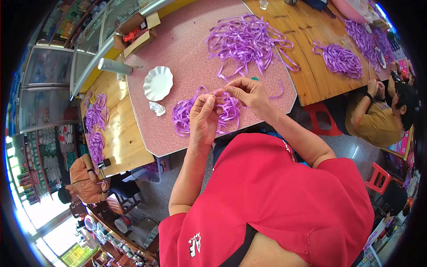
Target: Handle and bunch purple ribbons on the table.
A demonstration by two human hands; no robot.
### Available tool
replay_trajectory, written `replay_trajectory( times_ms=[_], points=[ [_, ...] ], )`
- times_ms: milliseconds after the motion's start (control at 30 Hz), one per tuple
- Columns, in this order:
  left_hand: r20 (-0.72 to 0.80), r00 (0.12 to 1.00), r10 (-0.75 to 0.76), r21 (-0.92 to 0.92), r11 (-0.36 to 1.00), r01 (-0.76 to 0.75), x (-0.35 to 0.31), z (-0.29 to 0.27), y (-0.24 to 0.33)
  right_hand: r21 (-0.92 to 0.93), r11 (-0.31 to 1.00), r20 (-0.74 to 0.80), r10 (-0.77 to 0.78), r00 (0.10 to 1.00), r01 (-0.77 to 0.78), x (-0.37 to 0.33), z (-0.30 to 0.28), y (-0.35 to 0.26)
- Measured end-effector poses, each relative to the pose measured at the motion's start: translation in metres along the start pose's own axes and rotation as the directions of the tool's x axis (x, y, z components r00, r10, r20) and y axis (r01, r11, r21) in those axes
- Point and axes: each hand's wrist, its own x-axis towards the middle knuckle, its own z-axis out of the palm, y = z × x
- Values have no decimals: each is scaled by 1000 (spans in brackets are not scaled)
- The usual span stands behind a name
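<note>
Just above the near part of the pink speckled tabletop [191, 53], my left hand [203, 116] and my right hand [250, 95] meet fingertip to fingertip. Both are closed in a pinch on a thin purple ribbon [218, 93], of which only a small bit shows between the fingers. Under and around my left hand lies a loose heap of purple ribbon [181, 116]. One ribbon end curls out on the table to the right of my right hand. A bigger tangled purple ribbon pile [242, 42] spreads out beyond my hands.
Left of my hands are a white scalloped plate [158, 83], a crumpled white tissue [157, 108], a silver flask [114, 66] and an open cardboard box [137, 33]. Co-workers sit at wooden tables on the left [129, 149] and right, with more purple ribbon [340, 60].
</note>
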Motion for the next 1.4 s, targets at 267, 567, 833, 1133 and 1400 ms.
replay_trajectory(
  times_ms=[267,567,833,1133,1400],
  points=[
    [22,930,366,596,742,-307,9,-4,-13,-56,989,-87,-139,986,135,0,15,4],
    [595,746,299,798,-118,-590,15,3,10,37,970,120,233,965,-239,6,2,-7],
    [-44,997,69,238,970,-57,11,-4,-6,-204,952,11,-232,973,230,-3,20,2],
    [-150,950,-275,-138,957,255,10,-5,-1,-537,351,340,-743,577,767,4,9,-4],
    [-163,974,158,416,906,-77,-8,1,-14,-578,354,383,-679,627,736,2,3,-6]
  ],
)
